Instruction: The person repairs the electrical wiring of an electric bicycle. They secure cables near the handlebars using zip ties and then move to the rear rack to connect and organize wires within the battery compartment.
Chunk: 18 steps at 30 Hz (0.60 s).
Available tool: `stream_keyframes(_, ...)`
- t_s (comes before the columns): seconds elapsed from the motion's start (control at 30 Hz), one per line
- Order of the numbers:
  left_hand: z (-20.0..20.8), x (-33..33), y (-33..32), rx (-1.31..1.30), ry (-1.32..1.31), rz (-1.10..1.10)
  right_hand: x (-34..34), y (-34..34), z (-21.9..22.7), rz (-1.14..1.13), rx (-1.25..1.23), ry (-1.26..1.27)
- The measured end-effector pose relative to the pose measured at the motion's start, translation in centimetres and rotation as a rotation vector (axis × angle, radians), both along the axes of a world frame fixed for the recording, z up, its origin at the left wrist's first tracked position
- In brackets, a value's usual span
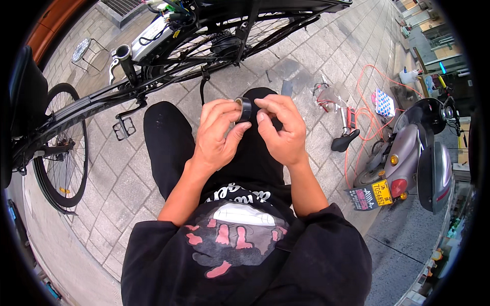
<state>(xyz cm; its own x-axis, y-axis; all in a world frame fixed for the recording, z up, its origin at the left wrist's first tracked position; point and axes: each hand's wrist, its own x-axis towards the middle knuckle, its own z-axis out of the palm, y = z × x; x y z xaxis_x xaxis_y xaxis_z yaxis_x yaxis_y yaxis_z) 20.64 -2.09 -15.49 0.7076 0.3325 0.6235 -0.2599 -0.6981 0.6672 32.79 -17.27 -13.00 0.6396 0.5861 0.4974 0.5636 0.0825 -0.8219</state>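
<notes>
In front of my knees, my left hand (218,133) is closed on a roll of black tape (245,109), its fingers and thumb holding the ring by its left side. Just right of the roll, my right hand (284,131) has bent fingers, with the thumb tip and index fingertip a little apart. Nothing shows between those two tips, and I cannot see any loose tape end. Beyond both hands stands a black bicycle (97,97) with a bare seat tube (124,52) and wires showing on a white casing (149,38).
On the paving to the right lie a black saddle on its post (345,140), an orange hose (363,115) and a blue-dotted box (384,103). A grey scooter (400,160) is parked at the far right. A small stool (81,50) stands at the far left.
</notes>
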Motion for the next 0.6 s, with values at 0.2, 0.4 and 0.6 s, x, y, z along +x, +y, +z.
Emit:
stream_keyframes(0.2, 0.9, -1.0, 0.6, 0.061, -0.026, 0.053, -1.0, 1.3, 1.4, 0.040, -0.025, -0.212)
stream_keyframes(0.4, 0.9, -1.8, 1.2, 0.078, -0.019, 0.043, -0.7, 2.0, 1.9, 0.060, -0.079, -0.316)
stream_keyframes(0.6, 1.0, -2.4, 0.6, 0.093, 0.054, 0.111, -0.3, 2.4, 1.0, 0.071, -0.107, -0.432)
